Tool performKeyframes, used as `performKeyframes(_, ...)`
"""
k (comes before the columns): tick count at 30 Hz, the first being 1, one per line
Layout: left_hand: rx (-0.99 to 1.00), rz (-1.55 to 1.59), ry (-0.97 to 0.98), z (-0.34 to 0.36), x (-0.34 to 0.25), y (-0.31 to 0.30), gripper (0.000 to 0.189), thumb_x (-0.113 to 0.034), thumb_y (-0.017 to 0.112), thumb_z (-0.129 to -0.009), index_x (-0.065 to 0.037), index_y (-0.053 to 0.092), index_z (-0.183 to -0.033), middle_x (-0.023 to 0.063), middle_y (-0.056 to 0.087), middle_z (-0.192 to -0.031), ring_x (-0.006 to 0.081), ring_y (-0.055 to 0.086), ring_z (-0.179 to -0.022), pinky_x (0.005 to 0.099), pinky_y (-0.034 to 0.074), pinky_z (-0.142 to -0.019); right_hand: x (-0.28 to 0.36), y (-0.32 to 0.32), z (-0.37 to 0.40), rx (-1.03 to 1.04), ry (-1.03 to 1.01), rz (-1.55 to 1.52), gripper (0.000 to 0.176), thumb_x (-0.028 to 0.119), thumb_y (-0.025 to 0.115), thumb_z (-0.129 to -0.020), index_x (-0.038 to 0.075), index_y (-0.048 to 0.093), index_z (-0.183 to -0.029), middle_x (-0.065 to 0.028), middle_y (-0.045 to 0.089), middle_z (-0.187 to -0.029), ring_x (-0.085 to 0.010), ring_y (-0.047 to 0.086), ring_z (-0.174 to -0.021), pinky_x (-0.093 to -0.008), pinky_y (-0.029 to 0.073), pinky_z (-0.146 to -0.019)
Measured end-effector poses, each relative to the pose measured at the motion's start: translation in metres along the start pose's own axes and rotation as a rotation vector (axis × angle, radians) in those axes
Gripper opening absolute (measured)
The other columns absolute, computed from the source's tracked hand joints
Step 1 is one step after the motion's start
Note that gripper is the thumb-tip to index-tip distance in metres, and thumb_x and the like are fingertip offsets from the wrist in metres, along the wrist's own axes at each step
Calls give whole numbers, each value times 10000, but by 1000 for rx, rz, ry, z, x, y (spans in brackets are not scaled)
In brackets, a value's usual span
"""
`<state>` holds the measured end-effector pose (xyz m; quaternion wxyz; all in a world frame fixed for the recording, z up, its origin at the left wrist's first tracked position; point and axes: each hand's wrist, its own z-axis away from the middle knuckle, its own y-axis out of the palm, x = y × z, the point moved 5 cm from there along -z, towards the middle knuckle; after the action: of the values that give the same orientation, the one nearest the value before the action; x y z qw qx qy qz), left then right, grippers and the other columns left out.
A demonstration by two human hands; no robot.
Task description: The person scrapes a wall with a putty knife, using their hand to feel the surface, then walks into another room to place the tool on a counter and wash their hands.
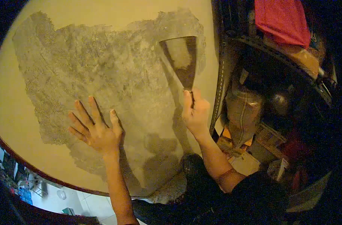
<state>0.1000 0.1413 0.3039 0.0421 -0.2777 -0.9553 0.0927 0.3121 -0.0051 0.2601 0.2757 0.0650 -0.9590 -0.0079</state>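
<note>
Right of center in the frame, the right hand is closed around the handle of a putty knife, its wide blade pointing up over a gray plaster patch. Left of center, the left hand holds nothing, fingers spread over the patch's lower part.

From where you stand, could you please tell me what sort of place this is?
Probably an indoor room under repair: a rough grey patch covers much of the pale wall, the right hand holds a wide scraper, and a tiled floor shows below.
</note>
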Motion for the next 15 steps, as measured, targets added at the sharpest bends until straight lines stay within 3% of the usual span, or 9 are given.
performKeyframes(8,3,-20,8,0,0,-1,615,-462,550,-892,-239,452,-1456,76,287,-1577,376,170,-1461,550,70,-1173,8,-6,-3,15,-28,-68,128,111,568,-942,-14,592,-944,-143,485,-563,-226,489,-436,-356,358,-448)
performKeyframes(10,9,-28,13,0,-1,0,614,-466,546,-894,-240,452,-1456,77,287,-1577,375,169,-1461,552,72,-1172,6,-2,-4,109,-17,50,116,108,574,-939,-6,598,-938,-119,504,-566,-217,491,-445,-342,373,-456)
performKeyframes(15,17,-16,5,0,0,-1,611,-465,546,-893,-241,455,-1455,78,286,-1577,378,174,-1459,557,78,-1170,10,-4,-5,25,-84,-11,113,101,575,-935,-7,608,-943,-116,506,-574,-200,495,-458,-327,377,-462)
